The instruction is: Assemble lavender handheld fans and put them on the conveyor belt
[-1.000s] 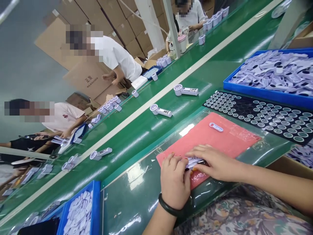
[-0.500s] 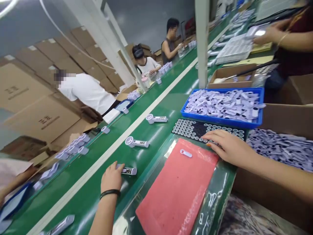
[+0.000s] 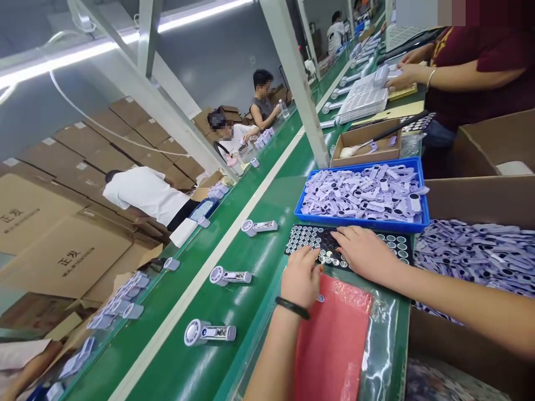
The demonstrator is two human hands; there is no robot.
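Note:
My left hand [image 3: 301,281], with a dark band at the wrist, reaches over the near left edge of a black sheet [image 3: 324,240] of round silver-rimmed discs. Its fingers are bent, with a gap between thumb and forefinger. My right hand [image 3: 365,255] lies on the same sheet with its fingers stretched out and apart, and no object shows in it. A small lilac cover piece [image 3: 320,298] on the red mat [image 3: 334,340] is mostly hidden by my left hand. On the green belt to the left lies a lilac handheld fan [image 3: 209,332] with its handle uncovered.
Two more fans [image 3: 229,275] [image 3: 259,226] lie farther along the belt. A blue tray [image 3: 423,192] heaped with lilac covers stands behind the sheet. More covers [image 3: 472,262] fill a box at right. A metal post [image 3: 295,83] rises behind the tray. Co-workers sit across and at far right.
My left hand has let go of the fan on the belt and moved right to the disc sheet. My right hand has shifted slightly on the sheet. The view has turned a little.

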